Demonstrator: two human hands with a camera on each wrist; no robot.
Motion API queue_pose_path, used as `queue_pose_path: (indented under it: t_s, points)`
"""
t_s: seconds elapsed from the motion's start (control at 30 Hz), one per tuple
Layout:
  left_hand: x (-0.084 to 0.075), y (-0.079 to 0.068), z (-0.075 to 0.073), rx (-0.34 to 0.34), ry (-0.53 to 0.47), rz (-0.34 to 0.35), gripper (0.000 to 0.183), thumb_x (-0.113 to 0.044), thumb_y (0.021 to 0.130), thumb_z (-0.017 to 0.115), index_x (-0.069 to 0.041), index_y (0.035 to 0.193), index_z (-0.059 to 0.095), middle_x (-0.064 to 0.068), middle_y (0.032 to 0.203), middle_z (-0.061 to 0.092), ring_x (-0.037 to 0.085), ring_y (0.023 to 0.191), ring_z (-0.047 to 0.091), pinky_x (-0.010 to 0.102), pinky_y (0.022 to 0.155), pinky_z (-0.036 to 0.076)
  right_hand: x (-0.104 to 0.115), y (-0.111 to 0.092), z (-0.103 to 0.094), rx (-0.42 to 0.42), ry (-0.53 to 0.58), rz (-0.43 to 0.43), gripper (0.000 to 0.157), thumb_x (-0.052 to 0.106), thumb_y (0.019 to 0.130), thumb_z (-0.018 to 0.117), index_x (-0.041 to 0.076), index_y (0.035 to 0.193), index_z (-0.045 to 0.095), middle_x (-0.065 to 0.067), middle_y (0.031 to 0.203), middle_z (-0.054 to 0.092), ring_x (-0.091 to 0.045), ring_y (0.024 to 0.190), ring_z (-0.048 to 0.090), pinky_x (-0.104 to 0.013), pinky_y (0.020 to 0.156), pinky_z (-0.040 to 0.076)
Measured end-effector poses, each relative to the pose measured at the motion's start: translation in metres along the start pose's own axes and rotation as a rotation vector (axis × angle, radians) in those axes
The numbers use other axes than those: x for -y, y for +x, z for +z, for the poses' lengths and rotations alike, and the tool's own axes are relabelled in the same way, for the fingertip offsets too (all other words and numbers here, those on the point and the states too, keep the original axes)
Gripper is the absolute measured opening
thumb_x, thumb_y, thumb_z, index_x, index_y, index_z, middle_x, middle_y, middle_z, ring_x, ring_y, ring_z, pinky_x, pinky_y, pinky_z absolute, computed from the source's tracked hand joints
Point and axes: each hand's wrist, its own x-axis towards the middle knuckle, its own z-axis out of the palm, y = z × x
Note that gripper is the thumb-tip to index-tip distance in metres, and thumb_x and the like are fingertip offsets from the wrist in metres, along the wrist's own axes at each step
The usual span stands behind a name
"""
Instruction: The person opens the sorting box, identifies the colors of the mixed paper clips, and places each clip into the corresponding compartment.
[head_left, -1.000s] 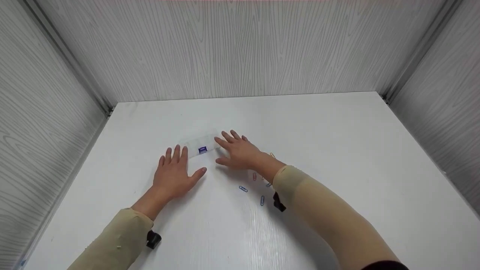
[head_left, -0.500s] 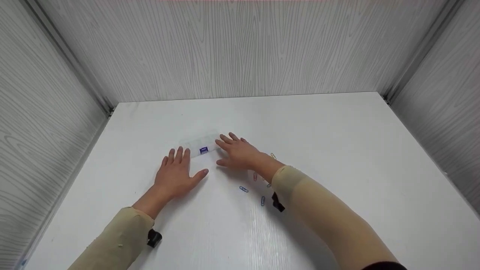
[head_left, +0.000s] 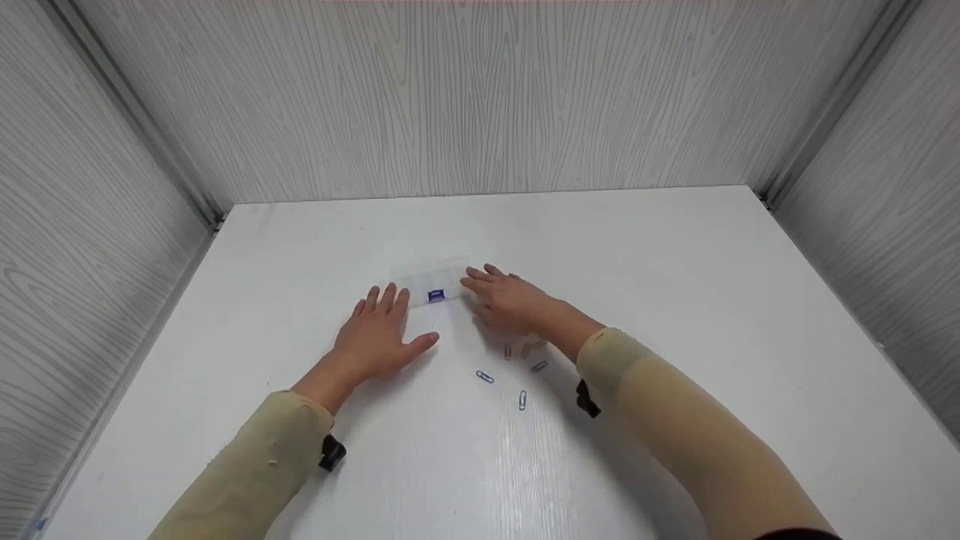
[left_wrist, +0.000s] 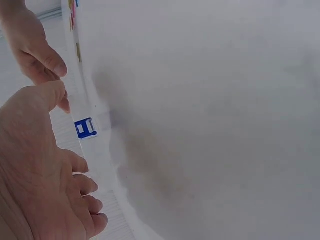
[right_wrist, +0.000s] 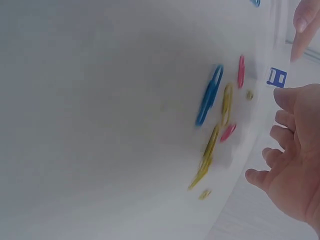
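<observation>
A clear plastic compartment box [head_left: 421, 283] with a blue latch [head_left: 436, 295] on its near side lies flat on the white table. My left hand [head_left: 375, 336] is at the box's left end, fingers straight and thumb spread, the fingertips at its edge. At the right end is my right hand [head_left: 511, 301], its fingers extended along that edge. Neither hand curls round the box. Below my right hand, several paper clips lie loose, among them a blue paper clip [head_left: 485, 376] and a red paper clip [head_left: 508, 352]. Yellow paper clips [right_wrist: 226, 104] show in the right wrist view.
The white table [head_left: 660, 247] is bounded by a wood-grain back panel [head_left: 480, 97] and side panels at left [head_left: 82, 225] and right [head_left: 870, 180]. Another blue paper clip [head_left: 523, 400] lies closer to the front.
Both hands and the box have shifted to the right together, mostly in the last half second. The visible paper clips stay about where they were.
</observation>
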Motion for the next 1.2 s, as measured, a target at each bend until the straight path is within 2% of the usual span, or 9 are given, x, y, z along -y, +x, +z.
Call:
queue_pose_path:
  t_s: [0.2, 0.6, 0.87, 1.2]
  points:
    - [-0.017, 0.012, 0.002, 0.009, -0.002, 0.046, 0.098, -0.076, 0.088, 0.036, -0.008, 0.156, 0.017, 0.015, 0.161, 0.011, 0.037, 0.147, 0.006, 0.05, 0.116, 0.009, -0.023, -0.013, -0.003, 0.005, 0.057, 0.074, 0.051, 0.025, 0.104, 0.042, 0.029, 0.153, 0.029, 0.01, 0.16, 0.017, -0.019, 0.148, 0.011, -0.044, 0.116, 0.016]
    - [-0.05, 0.029, 0.008, 0.0, -0.004, 0.092, 0.095, -0.075, 0.088, 0.036, -0.01, 0.156, 0.019, 0.012, 0.161, 0.011, 0.035, 0.147, 0.007, 0.048, 0.116, 0.011, -0.061, -0.039, -0.007, -0.027, 0.062, 0.069, 0.048, 0.021, 0.105, 0.038, 0.025, 0.153, 0.032, 0.007, 0.16, 0.021, -0.022, 0.147, 0.017, -0.043, 0.115, 0.018]
    - [-0.067, 0.036, 0.007, 0.002, 0.017, 0.124, 0.094, -0.075, 0.088, 0.036, -0.011, 0.156, 0.019, 0.011, 0.161, 0.012, 0.034, 0.147, 0.009, 0.047, 0.116, 0.013, -0.077, -0.055, -0.009, -0.053, 0.038, 0.077, 0.049, 0.02, 0.105, 0.042, 0.026, 0.152, 0.033, 0.005, 0.159, 0.023, -0.023, 0.146, 0.02, -0.046, 0.114, 0.023]
    - [-0.076, 0.044, 0.008, 0.011, 0.005, 0.131, 0.095, -0.076, 0.088, 0.035, -0.013, 0.156, 0.018, 0.009, 0.162, 0.01, 0.033, 0.148, 0.007, 0.046, 0.117, 0.01, -0.085, -0.066, -0.011, -0.068, 0.053, 0.093, 0.049, 0.02, 0.105, 0.042, 0.026, 0.152, 0.033, 0.005, 0.159, 0.023, -0.022, 0.146, 0.021, -0.044, 0.114, 0.022]
